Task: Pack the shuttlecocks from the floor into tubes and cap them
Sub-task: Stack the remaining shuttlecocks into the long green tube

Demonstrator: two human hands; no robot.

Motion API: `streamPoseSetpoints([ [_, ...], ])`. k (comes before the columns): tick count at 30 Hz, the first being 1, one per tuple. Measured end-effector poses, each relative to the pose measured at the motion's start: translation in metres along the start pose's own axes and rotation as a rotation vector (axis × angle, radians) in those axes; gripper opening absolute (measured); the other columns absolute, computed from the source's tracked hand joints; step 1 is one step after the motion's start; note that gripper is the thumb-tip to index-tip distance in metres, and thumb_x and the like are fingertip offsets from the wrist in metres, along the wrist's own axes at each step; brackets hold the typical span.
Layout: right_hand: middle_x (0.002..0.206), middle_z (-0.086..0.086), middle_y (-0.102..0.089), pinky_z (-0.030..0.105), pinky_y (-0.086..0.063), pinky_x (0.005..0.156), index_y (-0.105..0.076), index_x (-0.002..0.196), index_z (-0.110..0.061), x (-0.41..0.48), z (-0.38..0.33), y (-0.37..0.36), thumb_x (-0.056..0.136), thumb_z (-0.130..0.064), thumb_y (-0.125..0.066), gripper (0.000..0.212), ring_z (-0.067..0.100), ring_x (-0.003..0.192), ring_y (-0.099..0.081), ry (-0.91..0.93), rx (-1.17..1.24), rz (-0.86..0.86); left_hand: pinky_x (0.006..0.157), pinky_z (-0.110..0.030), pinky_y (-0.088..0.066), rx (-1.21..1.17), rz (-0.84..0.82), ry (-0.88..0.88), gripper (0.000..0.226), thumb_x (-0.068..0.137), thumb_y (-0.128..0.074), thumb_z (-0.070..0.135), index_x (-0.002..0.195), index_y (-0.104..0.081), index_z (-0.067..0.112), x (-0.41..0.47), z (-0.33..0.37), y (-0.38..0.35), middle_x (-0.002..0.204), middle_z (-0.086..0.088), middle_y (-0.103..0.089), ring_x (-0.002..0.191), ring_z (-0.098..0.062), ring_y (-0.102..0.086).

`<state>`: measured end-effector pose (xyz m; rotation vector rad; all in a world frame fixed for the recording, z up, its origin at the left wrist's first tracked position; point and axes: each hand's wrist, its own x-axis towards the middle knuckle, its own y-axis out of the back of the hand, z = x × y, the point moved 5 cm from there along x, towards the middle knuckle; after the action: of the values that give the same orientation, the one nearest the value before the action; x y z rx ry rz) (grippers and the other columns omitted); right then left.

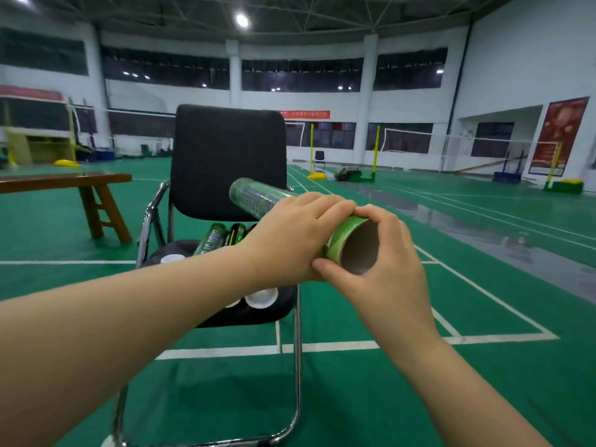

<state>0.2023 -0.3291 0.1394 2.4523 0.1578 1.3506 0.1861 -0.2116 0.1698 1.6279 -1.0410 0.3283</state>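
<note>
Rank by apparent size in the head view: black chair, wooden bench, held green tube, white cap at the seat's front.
1. black chair
2. wooden bench and held green tube: look alike, tube much nearer, so unranked
3. white cap

A green tube (258, 201) with paler green stripes and dark print (its open near end shows plain brown card inside). A black chair (225, 156) with a shiny silver frame. Green-and-black tubes on the seat (213, 240), and white caps (261, 298). A green floor (483, 285) with white lines. A brown bench (64, 180), left. Yellow posts (311, 150), far off.
</note>
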Motion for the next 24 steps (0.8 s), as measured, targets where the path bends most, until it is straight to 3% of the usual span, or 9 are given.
streamPoseSetpoints([
  [3, 0.107, -0.020, -0.045, -0.004, -0.029, 0.078, -0.040, 0.111, -0.041, -0.004, -0.027, -0.010, 0.063, -0.039, -0.079, 0.062, -0.022, 0.096, -0.038, 0.016, 0.074, -0.041, 0.078, -0.044, -0.054, 0.079, -0.029, 0.022, 0.067, 0.063, -0.079, 0.035, 0.119, -0.054, 0.008, -0.019, -0.005, 0.033, 0.113, -0.007, -0.062, 0.098, -0.029, -0.061],
  [7, 0.114, -0.015, -0.047, -0.001, -0.032, 0.080, -0.043, 0.117, -0.037, -0.013, -0.064, -0.038, 0.066, -0.038, -0.079, 0.063, -0.010, 0.095, -0.043, 0.026, 0.157, -0.145, 0.074, -0.045, -0.055, 0.171, -0.093, 0.105, 0.070, 0.062, -0.079, 0.035, 0.121, -0.052, 0.009, -0.060, -0.016, 0.071, 0.113, -0.008, -0.062, 0.098, -0.030, -0.060],
  [14, 0.113, -0.011, -0.048, -0.002, -0.030, 0.080, -0.043, 0.116, -0.032, -0.039, -0.123, -0.108, 0.067, -0.035, -0.079, 0.061, -0.005, 0.096, -0.040, 0.076, 0.258, -0.287, 0.079, -0.046, -0.053, 0.256, -0.200, 0.285, 0.081, 0.060, -0.081, 0.039, 0.127, -0.048, 0.008, -0.151, -0.044, 0.115, 0.118, -0.009, -0.060, 0.104, -0.031, -0.058],
  [18, 0.113, -0.010, -0.048, -0.006, -0.026, 0.079, -0.044, 0.118, -0.029, -0.066, -0.141, -0.153, 0.069, -0.035, -0.078, 0.060, -0.007, 0.093, -0.037, 0.082, 0.299, -0.378, 0.084, -0.047, -0.051, 0.225, -0.246, 0.403, 0.081, 0.062, -0.079, 0.041, 0.129, -0.046, 0.010, -0.208, -0.056, 0.121, 0.121, -0.008, -0.058, 0.108, -0.031, -0.055],
  [24, 0.113, -0.007, -0.051, -0.003, -0.028, 0.081, -0.045, 0.114, -0.031, -0.119, -0.136, -0.220, 0.066, -0.034, -0.080, 0.060, -0.001, 0.098, -0.042, -0.003, 0.334, -0.525, 0.076, -0.049, -0.052, 0.157, -0.348, 0.542, 0.080, 0.057, -0.080, 0.033, 0.126, -0.047, 0.008, -0.297, -0.061, 0.093, 0.116, -0.011, -0.059, 0.102, -0.035, -0.056],
])
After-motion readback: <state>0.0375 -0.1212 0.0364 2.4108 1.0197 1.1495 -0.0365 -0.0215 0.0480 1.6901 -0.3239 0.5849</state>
